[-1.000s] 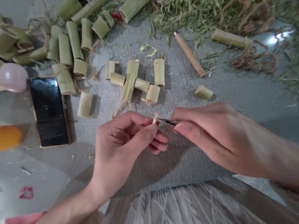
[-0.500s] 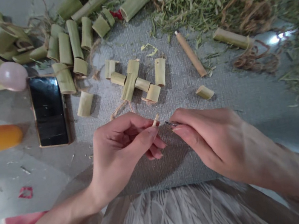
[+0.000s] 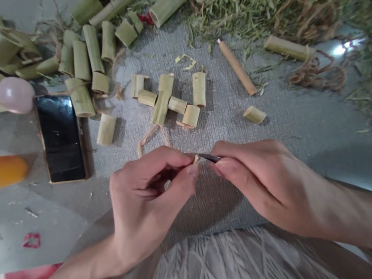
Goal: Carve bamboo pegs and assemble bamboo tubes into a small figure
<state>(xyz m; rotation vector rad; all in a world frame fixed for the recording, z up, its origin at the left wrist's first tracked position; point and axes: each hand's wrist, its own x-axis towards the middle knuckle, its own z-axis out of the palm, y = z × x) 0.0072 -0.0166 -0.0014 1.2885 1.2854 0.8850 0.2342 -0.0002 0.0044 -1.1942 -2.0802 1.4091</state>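
Between the thumb and forefinger of my left hand (image 3: pixel 153 197) is a small pale stick (image 3: pixel 195 159), mostly hidden by the fingers. My right hand (image 3: pixel 267 178) is closed on a thin dark metal blade (image 3: pixel 210 157), whose tip touches the end of the stick. Just beyond my hands, short green bamboo pieces lie joined in a cross shape (image 3: pixel 162 103), with a twine loop (image 3: pixel 150 137) at its lower end. A loose bamboo piece (image 3: pixel 106 129) lies to the left of it and another (image 3: pixel 254 114) to the right.
A black phone (image 3: pixel 61 139), a cup with orange drink (image 3: pixel 5 170) and a pink round object (image 3: pixel 16 95) are on the left. Several bamboo tubes (image 3: pixel 80 62) lie behind. A wooden rod (image 3: pixel 237 66) and a heap of green shavings (image 3: pixel 241 1) are at the right.
The blade has moved left and now meets the stick's end. The stick shows less, and my left fingers have curled in closer around it.
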